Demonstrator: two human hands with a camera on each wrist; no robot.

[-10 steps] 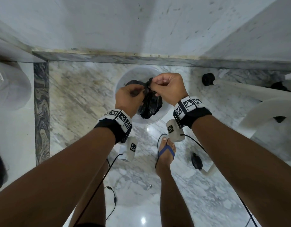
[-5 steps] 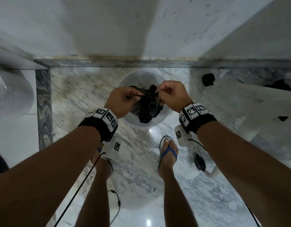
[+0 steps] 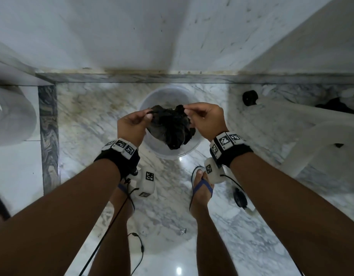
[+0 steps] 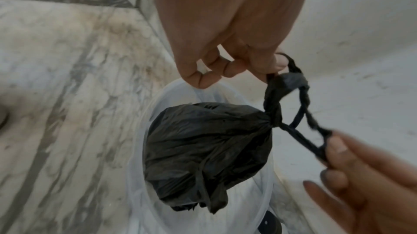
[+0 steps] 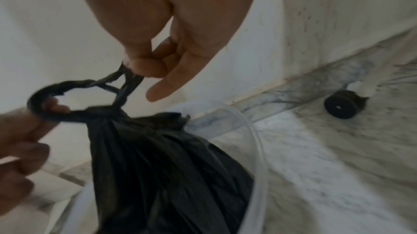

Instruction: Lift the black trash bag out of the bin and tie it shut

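- While the black trash bag [image 4: 207, 150] hangs between both hands above the white bin [image 3: 158, 150], tying is underway.
- Left hand [image 3: 132, 124] and right hand [image 3: 207, 120] each pinch a twisted handle loop [image 4: 300, 111]; next, pull them apart to cinch the knot.

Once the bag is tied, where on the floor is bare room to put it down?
Bare marble lies left of the bin, up to the dark stripe. Right of it, the white chair crowds the floor. Near the feet, cables cross. Both hands hold the black trash bag.

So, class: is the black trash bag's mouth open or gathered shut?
Gathered shut. The black trash bag bunches to a twisted neck, and the left hand and right hand each pinch a handle strip above the bin.
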